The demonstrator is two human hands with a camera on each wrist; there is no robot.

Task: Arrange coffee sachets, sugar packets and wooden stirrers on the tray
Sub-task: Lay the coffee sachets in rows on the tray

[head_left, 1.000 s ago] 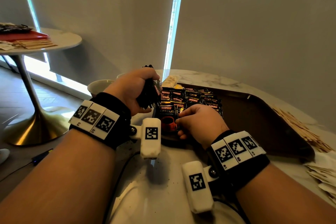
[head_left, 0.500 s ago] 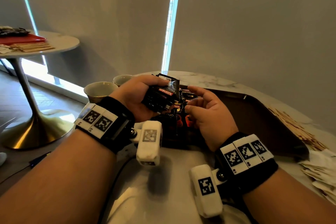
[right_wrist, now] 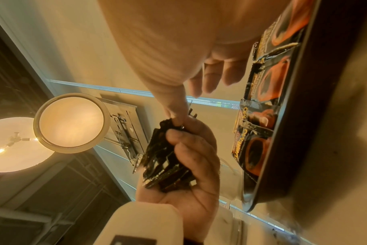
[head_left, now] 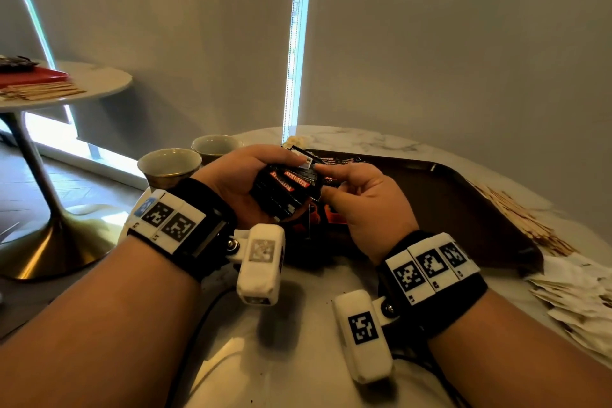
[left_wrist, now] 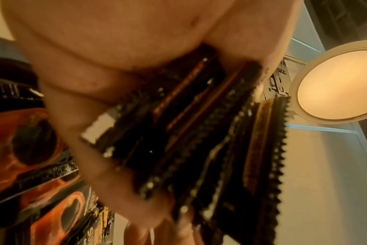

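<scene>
Coffee sachets (head_left: 286,190), a black stack with red lettering, sit in the left hand (head_left: 241,182), whose fingers and thumb curl round the stack; the hand is raised above the near left part of the brown tray (head_left: 463,209). In the left wrist view the serrated sachet edges fan out from the palm. Right hand (head_left: 364,205) is beside the stack, palm turned inward, its thumb and forefinger tips meeting the top sachet at the far corner; whether they actually pinch it is not clear, as the right wrist view is blurred there, and the other fingers are loosely extended. More sachets lie flat in rows on the tray beneath both hands. Wooden stirrers (head_left: 516,219) lie off the tray along the table's right edge, with white sugar packets (head_left: 576,301) piled nearer, at the same edge. Two cups (head_left: 170,166) stand at the table's left edge.
</scene>
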